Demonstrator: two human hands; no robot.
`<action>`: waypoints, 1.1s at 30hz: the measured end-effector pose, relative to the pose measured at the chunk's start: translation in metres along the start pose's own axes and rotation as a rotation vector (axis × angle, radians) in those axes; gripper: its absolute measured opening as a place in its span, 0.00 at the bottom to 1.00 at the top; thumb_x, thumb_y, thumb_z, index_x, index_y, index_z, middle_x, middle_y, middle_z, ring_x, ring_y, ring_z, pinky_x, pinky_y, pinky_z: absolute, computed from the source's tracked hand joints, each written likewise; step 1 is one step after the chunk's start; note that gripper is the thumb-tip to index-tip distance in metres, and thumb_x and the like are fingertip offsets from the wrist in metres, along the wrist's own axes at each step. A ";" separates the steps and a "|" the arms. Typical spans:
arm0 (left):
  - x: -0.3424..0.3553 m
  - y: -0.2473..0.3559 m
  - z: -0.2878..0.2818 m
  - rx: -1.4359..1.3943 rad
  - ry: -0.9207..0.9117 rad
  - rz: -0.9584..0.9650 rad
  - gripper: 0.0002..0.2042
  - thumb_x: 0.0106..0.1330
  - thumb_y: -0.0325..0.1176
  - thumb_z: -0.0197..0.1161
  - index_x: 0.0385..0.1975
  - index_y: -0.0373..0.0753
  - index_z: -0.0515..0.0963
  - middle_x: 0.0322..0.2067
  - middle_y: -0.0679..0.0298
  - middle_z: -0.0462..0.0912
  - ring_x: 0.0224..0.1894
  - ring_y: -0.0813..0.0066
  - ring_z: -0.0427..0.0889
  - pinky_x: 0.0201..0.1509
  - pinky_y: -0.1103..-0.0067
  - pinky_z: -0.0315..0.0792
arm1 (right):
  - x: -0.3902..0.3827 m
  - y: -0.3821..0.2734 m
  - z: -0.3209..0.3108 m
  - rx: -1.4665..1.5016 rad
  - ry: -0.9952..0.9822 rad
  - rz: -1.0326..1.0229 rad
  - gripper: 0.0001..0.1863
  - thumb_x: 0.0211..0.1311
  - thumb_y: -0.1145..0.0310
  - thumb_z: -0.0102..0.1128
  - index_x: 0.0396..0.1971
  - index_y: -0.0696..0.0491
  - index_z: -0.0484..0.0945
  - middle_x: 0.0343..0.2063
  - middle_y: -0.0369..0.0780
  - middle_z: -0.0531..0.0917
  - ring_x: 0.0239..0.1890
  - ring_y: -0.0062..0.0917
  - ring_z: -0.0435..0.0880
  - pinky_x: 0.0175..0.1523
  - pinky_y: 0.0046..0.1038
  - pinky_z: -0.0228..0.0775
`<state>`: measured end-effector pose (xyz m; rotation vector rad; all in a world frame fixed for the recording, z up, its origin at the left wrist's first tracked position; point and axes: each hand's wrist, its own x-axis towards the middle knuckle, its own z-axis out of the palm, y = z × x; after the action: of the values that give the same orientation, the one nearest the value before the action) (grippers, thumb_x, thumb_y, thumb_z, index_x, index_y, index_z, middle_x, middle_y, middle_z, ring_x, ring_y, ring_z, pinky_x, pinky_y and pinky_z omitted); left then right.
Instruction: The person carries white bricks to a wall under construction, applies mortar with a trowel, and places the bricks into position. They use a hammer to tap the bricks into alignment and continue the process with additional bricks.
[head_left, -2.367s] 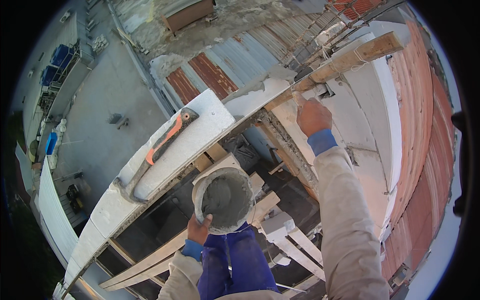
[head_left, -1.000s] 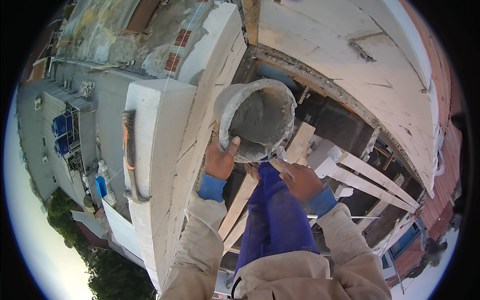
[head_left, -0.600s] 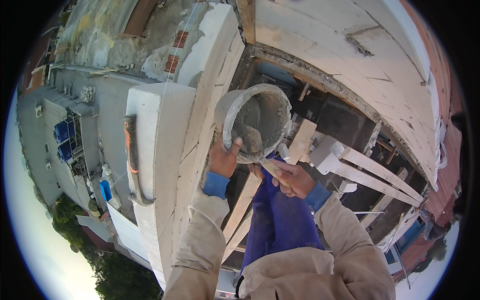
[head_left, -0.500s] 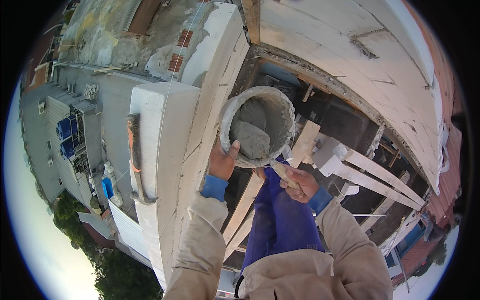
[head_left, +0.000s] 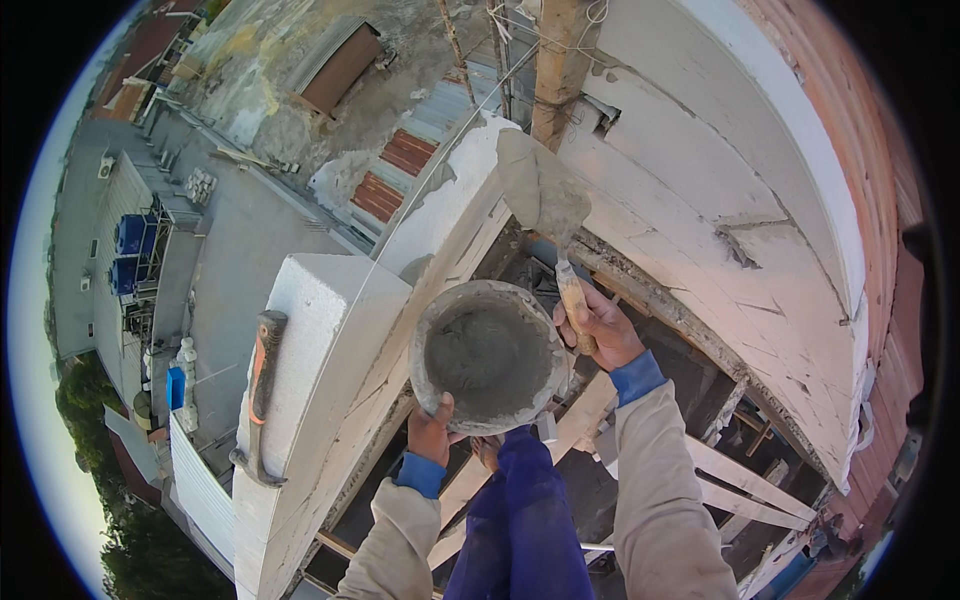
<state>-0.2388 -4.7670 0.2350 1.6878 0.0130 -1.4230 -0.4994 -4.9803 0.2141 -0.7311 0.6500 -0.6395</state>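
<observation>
My left hand (head_left: 430,436) grips the near-left rim of a round, cement-crusted bucket (head_left: 484,291), its thumb over the edge. Wet grey mortar (head_left: 490,350) lies inside it. My right hand (head_left: 606,328) is closed round the wooden handle of a trowel (head_left: 573,303), to the right of the bucket. The trowel's blade points away from me, beyond the bucket, beside the top of the white block wall (head_left: 465,185). A layer of grey mortar (head_left: 540,185) covers the blade.
A claw hammer (head_left: 262,395) with an orange-and-black handle lies on a raised white block (head_left: 310,285) at left. A string line (head_left: 400,225) runs along the wall. Below are wooden beams (head_left: 585,415) and a deep drop. A wooden post (head_left: 560,75) stands ahead.
The trowel has come up out of the bucket area and forward, now carrying mortar on its blade. The bucket's opening faces up more, and the view has shifted along the wall.
</observation>
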 end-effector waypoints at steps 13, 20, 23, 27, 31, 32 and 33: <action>-0.006 -0.088 -0.050 -0.012 0.053 -0.125 0.23 0.72 0.40 0.67 0.60 0.36 0.69 0.48 0.62 0.82 0.46 0.66 0.88 0.47 0.61 0.89 | 0.176 0.101 -0.082 -0.733 0.347 -0.503 0.25 0.69 0.76 0.67 0.65 0.56 0.77 0.61 0.43 0.81 0.63 0.28 0.79 0.69 0.27 0.67; -0.014 -0.091 -0.054 0.028 0.091 -0.213 0.22 0.73 0.40 0.66 0.61 0.38 0.70 0.49 0.62 0.81 0.49 0.67 0.86 0.48 0.62 0.89 | 0.089 0.126 -0.062 -0.768 0.215 -0.305 0.24 0.68 0.81 0.66 0.63 0.57 0.77 0.58 0.43 0.82 0.62 0.28 0.78 0.68 0.28 0.67; -0.014 -0.090 -0.054 -0.030 0.068 -0.170 0.23 0.72 0.40 0.67 0.62 0.38 0.69 0.51 0.61 0.82 0.50 0.66 0.87 0.49 0.62 0.89 | 0.102 0.119 -0.045 -0.639 0.248 -0.389 0.23 0.67 0.81 0.66 0.61 0.55 0.80 0.55 0.43 0.82 0.59 0.26 0.80 0.63 0.27 0.70; -0.007 -0.097 -0.051 -0.048 0.066 -0.138 0.24 0.72 0.40 0.67 0.62 0.38 0.69 0.52 0.60 0.82 0.51 0.65 0.87 0.49 0.61 0.88 | 0.162 0.119 -0.035 -0.842 0.388 -0.522 0.25 0.64 0.82 0.67 0.62 0.52 0.80 0.53 0.43 0.84 0.57 0.33 0.81 0.62 0.31 0.72; -0.002 -0.098 -0.046 -0.055 0.062 -0.113 0.24 0.72 0.40 0.67 0.62 0.37 0.69 0.52 0.61 0.82 0.51 0.65 0.87 0.49 0.61 0.88 | 0.145 0.143 -0.036 -1.110 0.340 -0.554 0.26 0.62 0.83 0.67 0.61 0.51 0.81 0.53 0.42 0.84 0.54 0.40 0.82 0.60 0.34 0.73; -0.002 -0.096 -0.045 -0.078 0.054 -0.096 0.24 0.72 0.40 0.67 0.62 0.37 0.69 0.52 0.61 0.82 0.51 0.66 0.87 0.49 0.62 0.88 | 0.123 0.149 -0.035 -1.144 0.328 -0.543 0.26 0.62 0.83 0.66 0.61 0.51 0.81 0.53 0.42 0.84 0.53 0.41 0.82 0.60 0.34 0.73; -0.002 -0.094 -0.043 -0.067 0.073 -0.105 0.24 0.72 0.40 0.67 0.62 0.37 0.69 0.52 0.60 0.82 0.50 0.66 0.87 0.49 0.62 0.88 | 0.097 0.150 -0.037 -1.130 0.320 -0.531 0.27 0.61 0.83 0.66 0.61 0.51 0.81 0.52 0.42 0.85 0.52 0.40 0.82 0.59 0.34 0.73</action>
<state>-0.2552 -4.6833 0.1769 1.7043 0.1902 -1.4210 -0.4207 -4.9771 0.0492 -1.9191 1.1404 -0.8689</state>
